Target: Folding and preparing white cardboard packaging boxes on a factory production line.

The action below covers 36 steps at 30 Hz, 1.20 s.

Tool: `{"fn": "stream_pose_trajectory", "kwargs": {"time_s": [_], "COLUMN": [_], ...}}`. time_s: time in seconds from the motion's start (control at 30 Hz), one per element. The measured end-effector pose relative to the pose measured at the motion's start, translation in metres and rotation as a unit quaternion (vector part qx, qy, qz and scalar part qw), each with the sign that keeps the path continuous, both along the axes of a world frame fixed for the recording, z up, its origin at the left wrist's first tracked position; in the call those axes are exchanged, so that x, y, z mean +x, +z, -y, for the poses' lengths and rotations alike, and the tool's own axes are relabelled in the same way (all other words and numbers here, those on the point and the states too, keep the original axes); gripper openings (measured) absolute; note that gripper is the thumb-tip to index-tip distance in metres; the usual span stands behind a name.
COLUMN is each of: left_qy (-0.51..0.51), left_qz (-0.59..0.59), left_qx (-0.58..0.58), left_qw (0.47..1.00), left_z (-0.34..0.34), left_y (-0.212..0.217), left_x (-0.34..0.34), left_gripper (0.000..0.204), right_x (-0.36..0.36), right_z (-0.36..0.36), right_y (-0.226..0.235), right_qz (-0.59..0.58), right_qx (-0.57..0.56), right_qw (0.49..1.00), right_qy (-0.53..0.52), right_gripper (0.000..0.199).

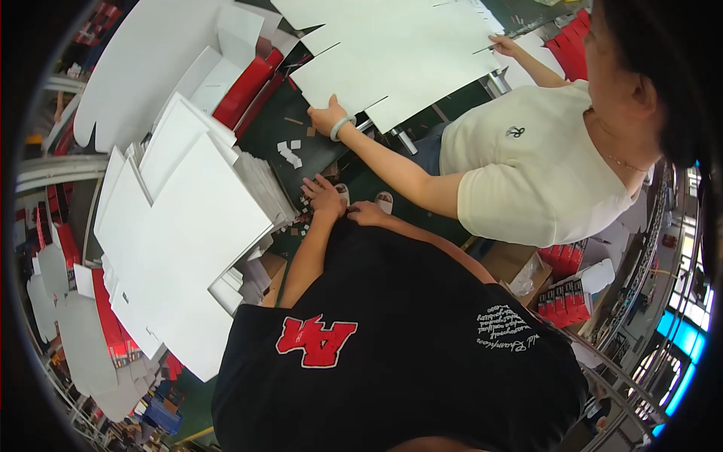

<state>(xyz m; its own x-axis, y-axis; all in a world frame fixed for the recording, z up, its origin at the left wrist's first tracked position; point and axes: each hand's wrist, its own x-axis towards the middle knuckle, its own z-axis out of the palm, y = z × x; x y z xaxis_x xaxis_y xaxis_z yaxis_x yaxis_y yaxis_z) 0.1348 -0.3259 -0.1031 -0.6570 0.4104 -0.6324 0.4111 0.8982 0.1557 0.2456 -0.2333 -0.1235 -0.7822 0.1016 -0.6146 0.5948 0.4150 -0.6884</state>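
Both of my hands are low in front of my black shirt (pixel 407 339), close together. My left hand (pixel 325 199) is open, its fingers apart, beside the tall stack of white cardboard sheets (pixel 181 218). At the shirt's front edge is my right hand (pixel 367 214), its fingers curled together; whatever they hold, if anything, is hidden. Ahead, another person in a cream shirt grips a large white cardboard sheet (pixel 399 53) with slits along its edges, one hand (pixel 328 117) at its near corner and the other hand (pixel 506 47) at its right side.
Small white scraps (pixel 289 154) lie on the dark green surface ahead. Red folded boards (pixel 245 90) lean beyond the stack. An open carton (pixel 518 271) and red boxes (pixel 563 301) stand at the right, near metal rails. More white and red boards (pixel 83 331) are at the left.
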Motion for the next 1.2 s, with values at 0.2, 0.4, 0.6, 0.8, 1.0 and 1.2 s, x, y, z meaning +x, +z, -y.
{"fn": "stream_pose_trajectory", "kwargs": {"time_s": [0.2, 0.4, 0.6, 0.8, 1.0, 1.2], "left_qy": [-0.041, 0.006, -0.003, -0.007, 0.028, 0.015], "left_qz": [-0.004, 0.027, 0.015, 0.006, 0.037, 0.013], "left_qx": [-0.004, -0.005, -0.022, -0.024, 0.006, -0.015], "left_qw": [0.999, 1.0, 1.0, 1.0, 0.999, 1.0], "left_z": [0.003, 0.002, 0.002, 0.0, 0.0, -0.002], "left_y": [0.0, -0.001, -0.002, 0.0, 0.008, 0.006], "left_x": [0.0, -0.001, -0.002, -0.001, 0.0, 0.0], "left_gripper": [0.108, 0.112, 0.112, 0.111, 0.111, 0.111], "right_x": [0.003, 0.003, 0.004, 0.003, 0.002, 0.006], "right_z": [0.002, 0.0, -0.001, -0.004, -0.004, -0.005], "right_y": [0.005, 0.003, 0.001, 0.004, 0.001, -0.01], "right_qz": [-0.003, 0.001, 0.005, 0.015, 0.046, 0.021], "right_qx": [0.014, 0.011, 0.013, 0.02, 0.03, 0.036], "right_qw": [1.0, 1.0, 1.0, 1.0, 0.998, 0.999], "right_qy": [0.018, 0.018, -0.008, 0.001, 0.022, 0.011], "right_gripper": [0.042, 0.043, 0.043, 0.043, 0.042, 0.039]}}
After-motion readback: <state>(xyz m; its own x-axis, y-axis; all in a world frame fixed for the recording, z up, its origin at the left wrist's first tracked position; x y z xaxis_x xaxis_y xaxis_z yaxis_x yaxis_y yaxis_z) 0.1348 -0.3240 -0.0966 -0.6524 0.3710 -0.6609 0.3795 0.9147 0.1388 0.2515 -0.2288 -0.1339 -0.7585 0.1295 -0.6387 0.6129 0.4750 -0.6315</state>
